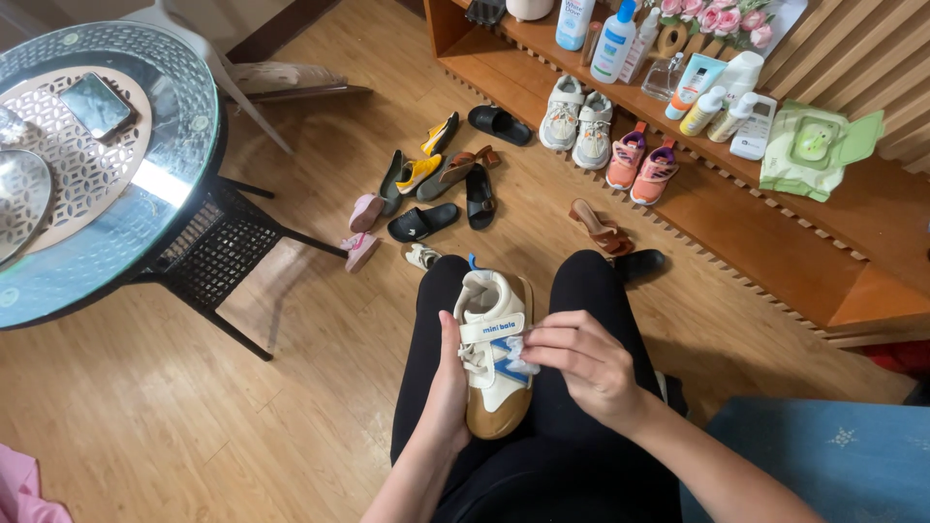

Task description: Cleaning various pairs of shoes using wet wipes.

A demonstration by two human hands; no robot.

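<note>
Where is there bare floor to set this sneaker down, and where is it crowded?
Bare wooden floor lies left of the knees, below the round glass table. Crowded: the scattered shoes ahead, between table and wooden shelf. Left hand cradles the sneaker; right hand wipes it.

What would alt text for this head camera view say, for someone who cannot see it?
A seated person's left hand steadies a small cream, tan and blue strap sneaker on their lap while the right hand presses a white wipe to its side. Scattered shoes lie on the wooden floor beside a round glass table.
</note>
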